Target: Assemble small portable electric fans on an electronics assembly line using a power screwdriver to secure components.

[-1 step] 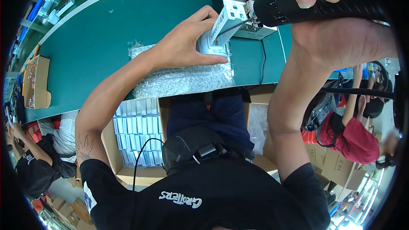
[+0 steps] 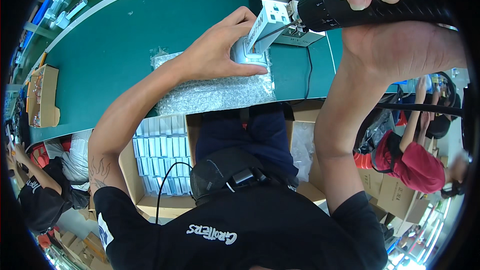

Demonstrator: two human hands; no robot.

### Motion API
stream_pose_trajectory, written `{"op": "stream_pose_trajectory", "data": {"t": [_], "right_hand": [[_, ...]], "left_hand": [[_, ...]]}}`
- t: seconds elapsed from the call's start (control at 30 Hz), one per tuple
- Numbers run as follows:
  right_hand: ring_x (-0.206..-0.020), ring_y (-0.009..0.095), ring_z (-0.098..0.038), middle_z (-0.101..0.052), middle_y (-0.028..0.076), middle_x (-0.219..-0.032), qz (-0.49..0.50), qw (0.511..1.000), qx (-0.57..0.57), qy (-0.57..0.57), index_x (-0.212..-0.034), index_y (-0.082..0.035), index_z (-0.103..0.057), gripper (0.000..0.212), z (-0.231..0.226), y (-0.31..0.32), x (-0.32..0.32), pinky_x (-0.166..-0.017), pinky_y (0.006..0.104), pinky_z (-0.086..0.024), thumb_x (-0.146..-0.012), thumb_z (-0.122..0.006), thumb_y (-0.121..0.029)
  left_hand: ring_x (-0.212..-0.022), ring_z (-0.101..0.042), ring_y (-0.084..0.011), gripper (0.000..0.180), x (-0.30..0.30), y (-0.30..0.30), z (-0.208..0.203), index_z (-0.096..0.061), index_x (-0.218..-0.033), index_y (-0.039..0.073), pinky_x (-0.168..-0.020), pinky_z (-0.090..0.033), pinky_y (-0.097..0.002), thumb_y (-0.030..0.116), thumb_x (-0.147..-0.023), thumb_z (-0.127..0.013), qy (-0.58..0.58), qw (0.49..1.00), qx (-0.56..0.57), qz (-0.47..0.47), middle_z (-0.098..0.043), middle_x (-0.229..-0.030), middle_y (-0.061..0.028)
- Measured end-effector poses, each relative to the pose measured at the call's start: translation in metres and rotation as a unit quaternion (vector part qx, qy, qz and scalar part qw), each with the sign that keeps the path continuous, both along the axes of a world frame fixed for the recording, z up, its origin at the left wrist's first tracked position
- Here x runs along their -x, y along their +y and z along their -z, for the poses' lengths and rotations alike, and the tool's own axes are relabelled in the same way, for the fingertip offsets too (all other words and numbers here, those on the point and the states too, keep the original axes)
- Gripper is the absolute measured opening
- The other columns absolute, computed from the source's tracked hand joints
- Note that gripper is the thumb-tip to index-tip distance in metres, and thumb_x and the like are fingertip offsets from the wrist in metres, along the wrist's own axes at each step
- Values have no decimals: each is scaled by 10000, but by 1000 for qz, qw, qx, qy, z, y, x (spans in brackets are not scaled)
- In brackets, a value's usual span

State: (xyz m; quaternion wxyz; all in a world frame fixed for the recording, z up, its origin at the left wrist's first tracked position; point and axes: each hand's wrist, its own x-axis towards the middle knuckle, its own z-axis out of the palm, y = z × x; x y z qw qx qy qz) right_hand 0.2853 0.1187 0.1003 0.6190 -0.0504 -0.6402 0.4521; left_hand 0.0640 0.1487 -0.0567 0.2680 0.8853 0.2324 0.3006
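Left hand point(image 2: 215, 47), fingers wrapped around pale device point(image 2: 262, 25); right hand point(image 2: 375, 42), fingers clasping black screwdriver point(image 2: 320, 10), bit angled at device; bubble wrap point(image 2: 215, 94) beneath; green table point(image 2: 115, 45).

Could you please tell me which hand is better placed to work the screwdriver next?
The right hand, I'd judge: it grips the black electric screwdriver, whose thin bit points at the white plastic device. The left hand is wrapped around that device.

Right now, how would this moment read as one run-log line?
left hand: holding white device | right hand: gripping black screwdriver | bit: at device | bubble wrap: under device
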Motion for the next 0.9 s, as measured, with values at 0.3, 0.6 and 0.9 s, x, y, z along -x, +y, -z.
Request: {"op": "stream_pose_trajectory", "data": {"t": [0.3,0.6,0.9], "right_hand": [[-632,129,-569,-532,-8,-732,0,1000,3,3,-814,-126,-526,386,2,4,4,-675,277,-430,-892,-583,-500],[-642,126,-568,-533,-12,-740,6,1000,-3,11,-792,-135,-524,374,-3,0,9,-691,278,-426,-880,-599,-491],[-653,123,-567,-534,-16,-748,7,1000,-27,6,-769,-144,-522,364,-15,-5,14,-707,279,-423,-869,-615,-481]], "left_hand": [[-1100,-577,-240,682,2,-1,0,-681,-1254,-28,-898,-531,-378,443,-812,-898,0,1000,-7,1,-507,-1194,-73],[-1083,-594,-252,685,1,0,-3,-663,-1243,-45,-877,-540,-382,439,-816,-893,-5,1000,-10,7,-515,-1226,-84],[-1285,-541,-333,519,0,-3,-6,-687,-1137,54,-1068,-481,-448,328,-771,-934,12,998,54,-7,-536,-1349,-127]]}}
